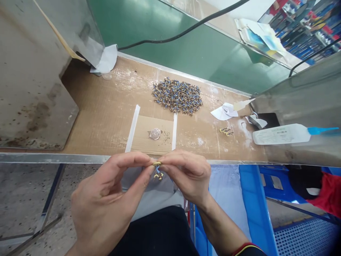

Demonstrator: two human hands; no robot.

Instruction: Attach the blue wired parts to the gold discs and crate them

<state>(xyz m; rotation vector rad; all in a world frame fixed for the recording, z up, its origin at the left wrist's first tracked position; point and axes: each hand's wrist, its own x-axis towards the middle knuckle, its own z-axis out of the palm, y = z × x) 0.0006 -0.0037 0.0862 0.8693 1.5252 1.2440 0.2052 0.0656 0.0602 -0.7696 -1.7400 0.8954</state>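
Observation:
My left hand (pixel 112 199) and my right hand (pixel 188 174) meet in front of the bench edge. Both pinch one small figurine-like piece (pixel 157 170) between thumb and forefinger. Its yellow, disc-shaped top sits between the fingertips, with a blue middle and yellow-brown ends hanging below. Just beyond the hands, a round silvery coil-shaped lump (pixel 155 134) rests on a cardboard patch (pixel 140 142) taped at both sides. Farther back lies a large heap of small blue and brown-gold pieces (pixel 178 95). Several similar yellow pieces (pixel 226 131) lie apart to the right.
A white squeeze bottle (pixel 282 134) with a blue nozzle lies at right, near a smaller pale nozzle bottle (pixel 243 104) and crumpled paper (pixel 224 112). Metal panels (pixel 34 78) flank the bench. A black cable (pixel 181 35) crosses behind. A blue plastic bin (pixel 257 206) stands below right.

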